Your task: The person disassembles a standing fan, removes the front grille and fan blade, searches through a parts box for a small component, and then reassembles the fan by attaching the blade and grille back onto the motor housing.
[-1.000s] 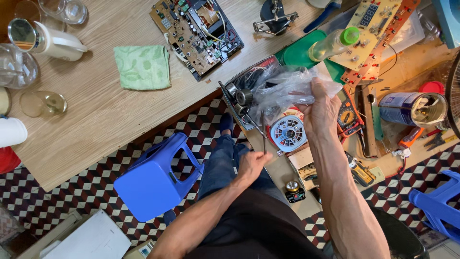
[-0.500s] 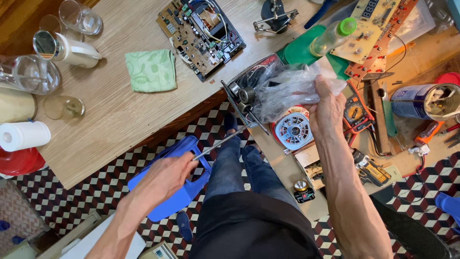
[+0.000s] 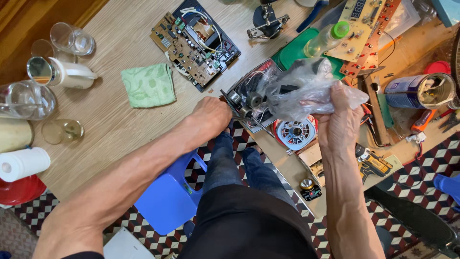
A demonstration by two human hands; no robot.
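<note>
crumpled clear plastic bag, over dark tray

Your left hand is stretched far forward on a long, nearly straight forearm, knuckles up and fingers curled downward out of sight. Your right hand is raised on a forearm running straight up from below, fingers closed in a loose fist, well apart from the left.

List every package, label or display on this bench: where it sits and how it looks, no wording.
Clear plastic bag: crumpled, held in the right hand above the open device.
Labelled can: blue cylinder on its side, right edge.
Small bottle: clear, green cap, lying on a green tray.
Digit display: dark rectangle on a tan circuit board, top right.
</note>
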